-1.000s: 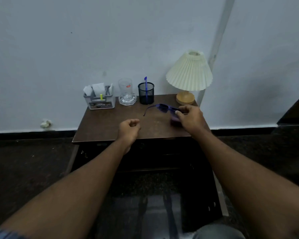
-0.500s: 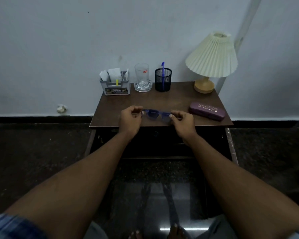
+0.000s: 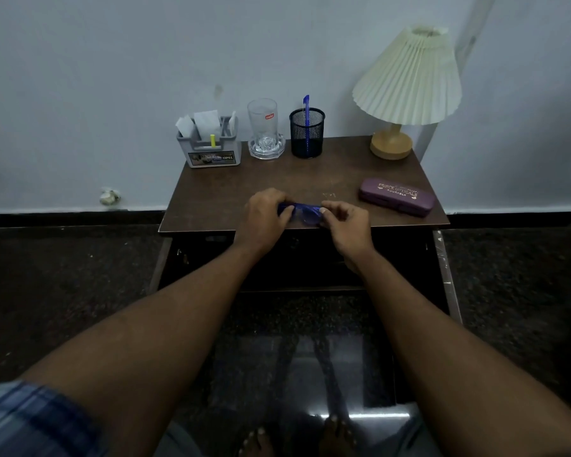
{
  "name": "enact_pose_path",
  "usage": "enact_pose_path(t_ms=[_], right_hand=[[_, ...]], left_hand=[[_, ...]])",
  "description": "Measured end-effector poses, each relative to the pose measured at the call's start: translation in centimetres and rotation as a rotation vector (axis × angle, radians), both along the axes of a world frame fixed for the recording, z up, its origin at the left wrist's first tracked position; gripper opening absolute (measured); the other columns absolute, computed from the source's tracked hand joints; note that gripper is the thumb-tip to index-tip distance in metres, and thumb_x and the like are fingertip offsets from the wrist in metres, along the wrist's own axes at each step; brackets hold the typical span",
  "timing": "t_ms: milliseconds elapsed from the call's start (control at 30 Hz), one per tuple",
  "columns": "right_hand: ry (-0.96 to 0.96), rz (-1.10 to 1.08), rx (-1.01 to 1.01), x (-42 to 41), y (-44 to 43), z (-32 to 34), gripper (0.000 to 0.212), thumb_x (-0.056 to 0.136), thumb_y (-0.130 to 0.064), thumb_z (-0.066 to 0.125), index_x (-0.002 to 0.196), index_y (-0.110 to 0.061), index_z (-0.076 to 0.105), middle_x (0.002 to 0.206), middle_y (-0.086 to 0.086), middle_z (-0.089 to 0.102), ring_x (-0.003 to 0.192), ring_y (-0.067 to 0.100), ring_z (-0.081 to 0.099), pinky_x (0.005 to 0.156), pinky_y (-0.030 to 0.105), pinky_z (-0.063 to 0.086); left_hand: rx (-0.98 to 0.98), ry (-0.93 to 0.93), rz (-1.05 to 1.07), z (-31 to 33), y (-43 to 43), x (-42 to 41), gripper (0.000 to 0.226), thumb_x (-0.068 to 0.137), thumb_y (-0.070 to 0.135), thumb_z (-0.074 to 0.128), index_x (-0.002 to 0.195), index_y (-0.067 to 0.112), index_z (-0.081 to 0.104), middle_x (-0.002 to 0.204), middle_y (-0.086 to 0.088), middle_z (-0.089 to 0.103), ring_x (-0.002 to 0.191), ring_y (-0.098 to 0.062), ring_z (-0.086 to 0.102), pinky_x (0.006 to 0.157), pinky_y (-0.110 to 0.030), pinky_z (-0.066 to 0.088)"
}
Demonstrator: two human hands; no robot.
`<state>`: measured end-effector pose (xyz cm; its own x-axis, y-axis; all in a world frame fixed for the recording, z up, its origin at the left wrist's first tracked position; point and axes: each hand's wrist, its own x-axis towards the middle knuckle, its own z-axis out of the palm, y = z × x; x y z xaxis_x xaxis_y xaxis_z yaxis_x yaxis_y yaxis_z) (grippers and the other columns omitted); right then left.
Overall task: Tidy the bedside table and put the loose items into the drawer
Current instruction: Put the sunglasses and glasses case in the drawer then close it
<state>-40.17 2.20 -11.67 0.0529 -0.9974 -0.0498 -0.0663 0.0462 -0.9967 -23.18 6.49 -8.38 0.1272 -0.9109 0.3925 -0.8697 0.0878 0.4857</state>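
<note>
Pale grey wall point(image 3: 112, 77) backs a brown bench point(image 3: 231, 189) that stands on a dark speckled floor point(image 3: 63, 275).

1. Task item. You hold the blue glasses point(image 3: 305, 212) over the front edge of the bench top, about midway along it. Only the middle of the frame shows between your hands.
2. Left hand point(image 3: 264, 216). It grips the left end of the glasses. The fingers point(image 3: 285, 211) are curled round the frame, with the thumb on its near side.
3. Right hand point(image 3: 346, 222). It pinches the right end of the glasses with curled fingers. The two hands are close together, apart only by the visible piece of frame.
4. Case. A purple glasses case point(image 3: 397, 196) lies closed and flat on the bench, to the right of your right hand and clear of it. Gold lettering is on its lid.
5. Back row, left to right:
   - grey organiser point(image 3: 211, 150) with white paper slips and a small yellow item
   - clear glass point(image 3: 262, 123), upright in a clear dish point(image 3: 266, 148)
   - black mesh cup point(image 3: 306, 133) with a blue pen point(image 3: 306, 107) standing in it
   - lamp point(image 3: 409, 80) with a cream pleated shade and a wooden base, at the back right corner
6. Drawer. The bench front point(image 3: 402, 258) below the top is dark. You cannot tell whether the drawer is open.
7. Lower edge. A blue checked sleeve point(image 3: 30, 420) shows at the lower left, and bare toes point(image 3: 254, 440) show on the glossy floor.
</note>
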Motion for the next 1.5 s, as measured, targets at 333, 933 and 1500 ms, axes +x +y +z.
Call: enact_pose_path(t_ms=[333,933,1500], right_hand=[[-0.145,-0.016,0.039,-0.4,-0.4,0.9,0.022,0.101,-0.006,0.059,0.117,0.005,0.068,0.105,0.014,0.071,0.087,0.016,0.068,0.071,0.018,0.058],[-0.283,0.01,0.045,0.1,-0.2,2.3,0.014,0.095,-0.019,0.071,0.105,-0.009,0.073,0.088,0.005,0.071,0.076,0.012,0.067,0.072,0.026,0.058],[-0.284,0.0,0.07,-0.1,-0.8,1.9,0.014,0.097,-0.006,0.065,0.107,0.002,0.071,0.089,0.009,0.071,0.073,0.012,0.067,0.072,0.022,0.061]], left_hand=[[0.071,-0.222,0.057,0.5,-1.1,-2.2,0.02,0.092,0.022,0.064,0.105,0.009,0.073,0.103,-0.01,0.071,0.098,-0.029,0.064,0.083,-0.041,0.05],[-0.039,1.621,0.2,1.2,-0.9,-4.5,0.02,0.091,-0.008,0.068,0.109,-0.001,0.063,0.099,-0.012,0.073,0.091,-0.021,0.072,0.077,-0.029,0.064],[0.024,1.478,0.297,-0.3,0.4,-0.3,0.005,0.092,0.007,0.072,0.097,0.009,0.072,0.084,-0.005,0.074,0.071,-0.011,0.072,0.076,-0.025,0.061]])
